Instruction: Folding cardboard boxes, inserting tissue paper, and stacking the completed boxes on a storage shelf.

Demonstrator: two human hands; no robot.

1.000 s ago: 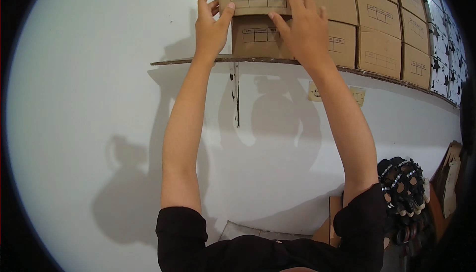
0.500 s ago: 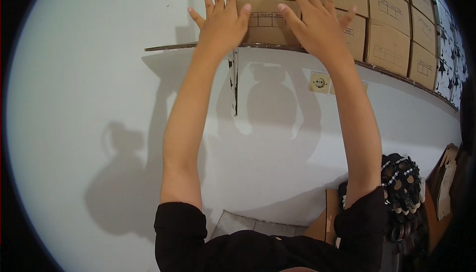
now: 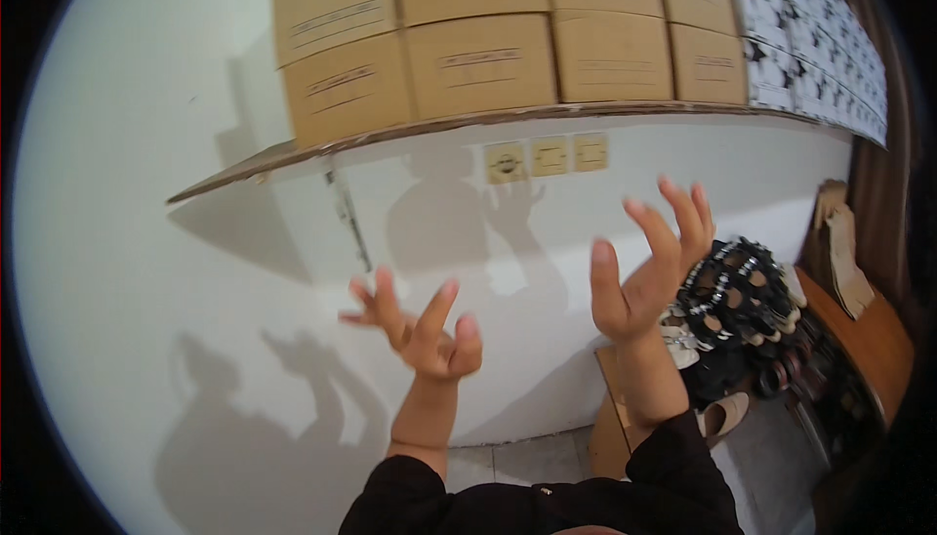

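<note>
Both my hands are raised in the air below a wall shelf (image 3: 390,135), touching nothing. My left hand (image 3: 420,335) is open, fingers apart and slightly curled. Farther right and a little higher, my right hand (image 3: 649,271) is open too, its fingers spread upward. Brown cardboard boxes (image 3: 478,61) stand stacked in two rows on the shelf above my hands. The lower box at the left end (image 3: 348,91) sits slightly turned, with another box (image 3: 337,13) on top of it.
White boxes with black star shapes (image 3: 771,76) continue the stack at right. Under the shelf are a wall socket (image 3: 506,162) and switches (image 3: 570,154). A pile of black shoes (image 3: 737,291), a pale shoe (image 3: 724,416) and a brown carton (image 3: 610,418) lie at lower right.
Both hands have left the boxes at the shelf's left end and come down toward me. The view has swung to the right, showing more of the shelf and the shoes.
</note>
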